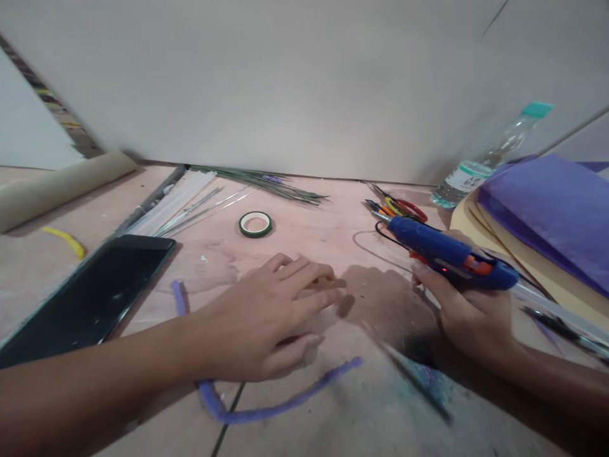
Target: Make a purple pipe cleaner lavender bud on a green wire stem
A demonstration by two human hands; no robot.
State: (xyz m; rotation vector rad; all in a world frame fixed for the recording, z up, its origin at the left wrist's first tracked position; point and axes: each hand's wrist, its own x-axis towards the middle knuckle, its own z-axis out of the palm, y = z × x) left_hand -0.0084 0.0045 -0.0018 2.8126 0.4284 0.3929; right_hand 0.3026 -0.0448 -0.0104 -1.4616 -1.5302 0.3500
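My right hand grips a blue hot glue gun, its nozzle pointing to the far left and a small red light glowing on its side. My left hand rests palm down near the table's middle, fingers loosely apart, and nothing shows in it. Beneath that forearm runs a bent purple strip, fuzzy-looking, with one end showing above the wrist and the other curving to the right. Beyond my left fingers lies a roll of dark green tape. A thin dark stick lies between my forearms.
A phone, a yellow strip and a cardboard tube lie left. Green wires lie along the wall. Red-and-yellow-handled scissors, a water bottle and purple sheets are right.
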